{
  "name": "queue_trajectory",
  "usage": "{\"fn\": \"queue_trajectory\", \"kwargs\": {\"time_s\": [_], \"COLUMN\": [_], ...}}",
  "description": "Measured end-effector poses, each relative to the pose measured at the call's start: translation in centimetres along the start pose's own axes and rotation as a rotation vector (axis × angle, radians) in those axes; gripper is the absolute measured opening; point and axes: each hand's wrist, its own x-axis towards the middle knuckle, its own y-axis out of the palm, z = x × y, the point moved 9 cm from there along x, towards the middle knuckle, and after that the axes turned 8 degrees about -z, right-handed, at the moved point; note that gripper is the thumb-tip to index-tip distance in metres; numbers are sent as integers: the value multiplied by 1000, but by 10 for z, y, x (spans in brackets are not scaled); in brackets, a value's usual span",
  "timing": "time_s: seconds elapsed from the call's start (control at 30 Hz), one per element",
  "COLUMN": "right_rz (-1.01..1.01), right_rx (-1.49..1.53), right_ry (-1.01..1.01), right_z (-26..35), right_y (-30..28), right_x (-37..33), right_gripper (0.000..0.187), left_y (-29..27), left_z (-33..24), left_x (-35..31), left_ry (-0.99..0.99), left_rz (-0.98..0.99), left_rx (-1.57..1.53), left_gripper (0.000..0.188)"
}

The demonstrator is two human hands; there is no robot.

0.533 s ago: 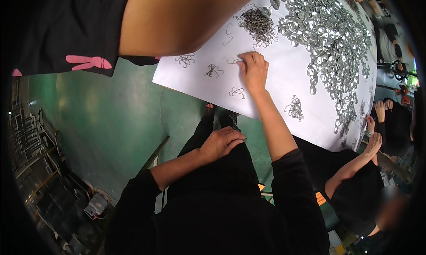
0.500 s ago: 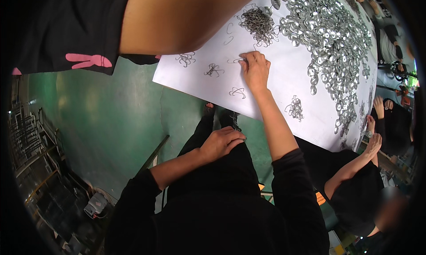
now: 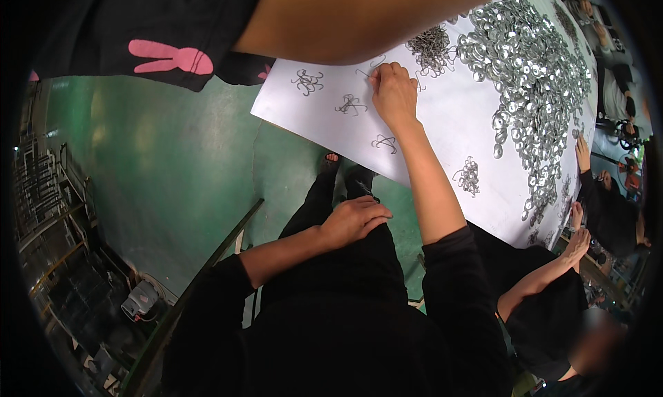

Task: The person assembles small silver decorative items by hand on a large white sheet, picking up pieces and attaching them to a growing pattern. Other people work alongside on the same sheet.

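While the right hand [image 3: 396,96] bends low over the white tabletop [image 3: 442,134], its fingertips meet a thin wire hook [image 3: 364,73].
Its fingers curl close there, probably because so slim a wire is best handled by the tips; whether they clamp it, I cannot tell. The left hand [image 3: 354,221] rests before the dark trousers, fingers drawn together, and anything pinched inside is hidden. Small wire clusters [image 3: 351,105] lie apart from the tangled hook pile [image 3: 429,50], perhaps to keep them separate, with silver discs [image 3: 528,86] heaped farther right. Another person's bare limb [image 3: 345,24] crosses the upper edge.
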Motion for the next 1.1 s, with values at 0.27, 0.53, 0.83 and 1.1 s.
{"fn": "queue_trajectory", "kwargs": {"time_s": [0.27,0.53,0.83,1.1], "right_rz": [253,-3,97,144], "right_rx": [-6,34,-68,-264], "right_ry": [209,180,318,334], "right_z": [-33,-61,-84,-69], "right_y": [0,-39,-40,-16], "right_x": [-2,-2,-12,-27], "right_gripper": [7,7,12,13], "left_y": [0,-6,-13,-17], "left_z": [1,3,6,11], "left_x": [0,0,-1,-3], "left_ry": [2,-4,8,17], "left_rz": [-6,10,17,11], "left_rx": [-30,-48,-53,-61], "left_gripper": [11,11,11,11]}}
